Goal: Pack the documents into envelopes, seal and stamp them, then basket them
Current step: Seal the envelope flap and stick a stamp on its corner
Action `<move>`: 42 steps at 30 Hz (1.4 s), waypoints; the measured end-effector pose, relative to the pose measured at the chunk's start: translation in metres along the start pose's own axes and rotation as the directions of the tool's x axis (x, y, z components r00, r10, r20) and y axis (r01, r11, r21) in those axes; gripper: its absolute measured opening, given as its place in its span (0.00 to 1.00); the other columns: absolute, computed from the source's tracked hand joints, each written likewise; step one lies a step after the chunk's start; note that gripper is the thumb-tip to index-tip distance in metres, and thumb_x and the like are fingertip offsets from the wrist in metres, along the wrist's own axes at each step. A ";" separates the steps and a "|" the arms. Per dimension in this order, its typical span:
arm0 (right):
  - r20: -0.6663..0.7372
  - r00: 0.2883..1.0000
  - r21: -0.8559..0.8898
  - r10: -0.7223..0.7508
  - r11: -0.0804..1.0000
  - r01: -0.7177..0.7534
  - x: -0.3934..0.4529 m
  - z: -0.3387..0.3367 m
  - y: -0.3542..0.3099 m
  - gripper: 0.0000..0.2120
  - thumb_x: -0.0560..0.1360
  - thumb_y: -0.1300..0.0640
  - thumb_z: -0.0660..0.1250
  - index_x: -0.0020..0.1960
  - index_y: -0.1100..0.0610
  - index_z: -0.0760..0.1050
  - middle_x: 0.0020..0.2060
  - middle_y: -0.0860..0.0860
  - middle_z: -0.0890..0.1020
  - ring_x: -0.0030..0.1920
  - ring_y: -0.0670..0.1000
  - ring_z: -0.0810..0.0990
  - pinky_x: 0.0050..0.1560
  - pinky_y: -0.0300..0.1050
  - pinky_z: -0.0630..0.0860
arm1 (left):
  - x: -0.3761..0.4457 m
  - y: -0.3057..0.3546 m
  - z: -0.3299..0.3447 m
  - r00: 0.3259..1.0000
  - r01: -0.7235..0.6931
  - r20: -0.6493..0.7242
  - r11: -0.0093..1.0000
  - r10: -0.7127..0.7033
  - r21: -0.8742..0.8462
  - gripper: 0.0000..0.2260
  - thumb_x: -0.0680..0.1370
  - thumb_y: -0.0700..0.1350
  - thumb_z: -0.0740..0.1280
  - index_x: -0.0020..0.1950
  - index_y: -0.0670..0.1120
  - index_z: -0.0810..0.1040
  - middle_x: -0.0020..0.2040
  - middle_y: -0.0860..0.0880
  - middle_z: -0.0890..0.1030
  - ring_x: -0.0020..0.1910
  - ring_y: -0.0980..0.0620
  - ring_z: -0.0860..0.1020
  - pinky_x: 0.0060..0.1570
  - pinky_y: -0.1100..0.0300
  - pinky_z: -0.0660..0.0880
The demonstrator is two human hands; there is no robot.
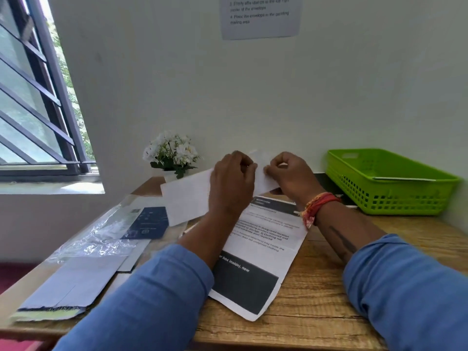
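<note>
Wooden desk [329, 287] carries printed documents [260, 252], green basket [390, 183] at right. Above them I hold a white envelope [187, 198], left hand [231, 178] and right hand [291, 173] fingers pinching its flap strip; sealing, I judge, then pressing the flap shut.

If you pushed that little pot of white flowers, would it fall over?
Probably, if pushed up high. The flower pot looks small, while the bushy white blooms spread wider above it, so it seems top-heavy. It likely weighs little, so a low nudge might just slide it along the wooden table.
</note>
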State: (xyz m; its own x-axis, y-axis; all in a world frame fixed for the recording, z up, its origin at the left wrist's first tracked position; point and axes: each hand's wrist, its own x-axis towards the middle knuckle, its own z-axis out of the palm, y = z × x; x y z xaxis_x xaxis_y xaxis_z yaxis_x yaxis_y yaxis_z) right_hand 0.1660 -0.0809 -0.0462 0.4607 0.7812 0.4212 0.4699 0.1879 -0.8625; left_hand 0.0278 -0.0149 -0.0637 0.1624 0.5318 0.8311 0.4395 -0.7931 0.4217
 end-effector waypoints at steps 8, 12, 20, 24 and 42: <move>-0.043 0.748 -0.323 -0.662 0.718 0.617 -0.030 0.017 -0.024 0.06 0.76 0.57 0.70 0.52 0.56 0.78 0.46 0.50 0.80 0.47 0.48 0.79 0.48 0.45 0.76 | 0.003 0.036 -0.020 0.958 0.250 -0.028 0.876 -0.286 -0.412 0.12 0.80 0.59 0.67 0.46 0.51 0.78 0.36 0.57 0.81 0.37 0.66 0.79 0.37 0.72 0.71; 0.091 0.709 -0.499 -0.700 0.584 0.641 -0.028 0.017 -0.015 0.23 0.74 0.49 0.69 0.67 0.52 0.75 0.65 0.49 0.75 0.66 0.50 0.73 0.65 0.50 0.71 | 0.009 0.027 -0.025 0.919 0.289 -0.088 0.809 -0.384 -0.513 0.15 0.82 0.50 0.66 0.37 0.46 0.75 0.30 0.49 0.75 0.30 0.56 0.74 0.34 0.54 0.73; 0.347 0.835 -0.672 -0.426 0.508 0.539 -0.017 0.009 0.005 0.31 0.76 0.56 0.53 0.80 0.50 0.60 0.78 0.51 0.64 0.78 0.53 0.62 0.74 0.55 0.63 | 0.010 -0.005 -0.041 0.629 0.747 0.481 0.303 -0.611 -0.592 0.06 0.83 0.42 0.65 0.55 0.43 0.80 0.55 0.38 0.81 0.51 0.40 0.82 0.40 0.45 0.84; 0.516 0.831 -0.628 -0.205 0.569 0.531 -0.027 0.021 0.005 0.31 0.77 0.65 0.61 0.78 0.49 0.64 0.74 0.51 0.70 0.72 0.53 0.70 0.73 0.46 0.66 | 0.008 -0.030 -0.045 0.653 0.739 0.378 0.661 -0.656 -0.128 0.14 0.83 0.40 0.61 0.65 0.35 0.76 0.59 0.37 0.81 0.37 0.52 0.79 0.26 0.62 0.77; 0.604 0.797 -0.539 0.017 0.745 0.392 -0.031 0.026 0.013 0.21 0.81 0.55 0.60 0.74 0.51 0.69 0.69 0.52 0.76 0.66 0.53 0.76 0.66 0.46 0.71 | -0.013 -0.020 -0.022 0.731 0.150 0.521 0.847 -0.442 0.509 0.15 0.79 0.42 0.64 0.65 0.48 0.78 0.64 0.45 0.78 0.63 0.45 0.76 0.58 0.52 0.72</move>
State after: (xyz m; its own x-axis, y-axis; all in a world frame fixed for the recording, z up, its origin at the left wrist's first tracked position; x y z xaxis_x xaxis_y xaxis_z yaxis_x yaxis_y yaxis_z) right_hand 0.1383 -0.0868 -0.0780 -0.0793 0.9853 0.1516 0.9369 0.1256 -0.3263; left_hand -0.0027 -0.0128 -0.0747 0.3843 0.8935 0.2322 0.8468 -0.4413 0.2970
